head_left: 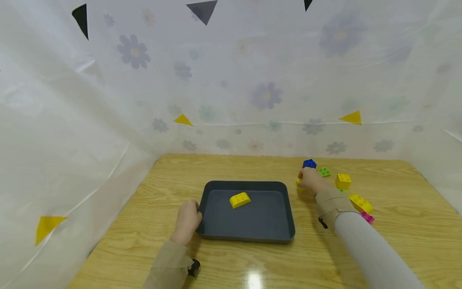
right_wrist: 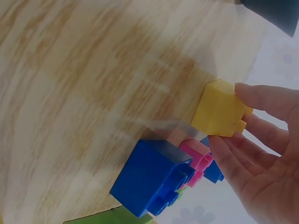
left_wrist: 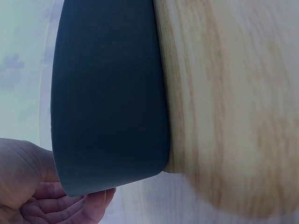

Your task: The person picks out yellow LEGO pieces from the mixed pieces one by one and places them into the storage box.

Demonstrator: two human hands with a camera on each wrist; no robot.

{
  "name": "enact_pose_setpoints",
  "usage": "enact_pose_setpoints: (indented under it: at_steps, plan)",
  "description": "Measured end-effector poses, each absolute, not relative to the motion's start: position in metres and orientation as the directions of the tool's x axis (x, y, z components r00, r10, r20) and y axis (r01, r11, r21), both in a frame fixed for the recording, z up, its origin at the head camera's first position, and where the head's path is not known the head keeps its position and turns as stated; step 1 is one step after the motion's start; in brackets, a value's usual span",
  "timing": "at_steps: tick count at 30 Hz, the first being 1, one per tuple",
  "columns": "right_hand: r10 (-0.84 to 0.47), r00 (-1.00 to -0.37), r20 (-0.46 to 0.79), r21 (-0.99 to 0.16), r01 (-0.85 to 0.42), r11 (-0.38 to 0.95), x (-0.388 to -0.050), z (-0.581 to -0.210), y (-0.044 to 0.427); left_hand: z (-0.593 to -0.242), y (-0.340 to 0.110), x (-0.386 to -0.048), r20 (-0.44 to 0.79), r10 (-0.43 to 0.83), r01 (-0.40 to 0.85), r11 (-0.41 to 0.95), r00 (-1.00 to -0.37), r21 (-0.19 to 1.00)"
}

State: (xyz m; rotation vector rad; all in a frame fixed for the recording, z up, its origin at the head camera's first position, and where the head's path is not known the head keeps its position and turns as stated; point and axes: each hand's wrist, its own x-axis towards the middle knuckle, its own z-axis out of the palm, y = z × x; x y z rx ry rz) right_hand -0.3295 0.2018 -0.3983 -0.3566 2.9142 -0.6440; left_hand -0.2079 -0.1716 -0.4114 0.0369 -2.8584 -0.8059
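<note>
1. While the left hand (head_left: 188,220) pinched the left side of the dark tray (head_left: 249,224), a curved yellow block (head_left: 240,200) sat inside.
2. Right of the tray, the right hand (head_left: 311,180) pinched a small yellow block (right_wrist: 217,109).
3. Near that hand were a blue block (head_left: 309,163), green block (head_left: 324,172), yellow cube (head_left: 343,181) and pink block (head_left: 367,217).

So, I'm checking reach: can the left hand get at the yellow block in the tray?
Likely yes, if the left hand releases the tray: only its wall stands before the yellow block.
</note>
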Motion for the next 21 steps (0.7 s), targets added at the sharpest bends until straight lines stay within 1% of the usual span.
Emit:
enact_pose_setpoints:
  at_steps: [8, 21]
  plan:
    - [-0.253, -0.963, -0.091, -0.443, -0.189, 0.877, -0.3292, -0.3984, 0.2018, -0.4113, -0.1722, -0.2075, 0.157, -0.074, 0.019, 0.852, -0.985, 0.524]
    - [-0.251, -0.963, -0.102, -0.432, -0.185, 0.883, -0.3294, -0.3997, 0.2018, -0.4143, -0.1717, -0.2095, 0.147, -0.08, 0.008, 0.855, -0.986, 0.518]
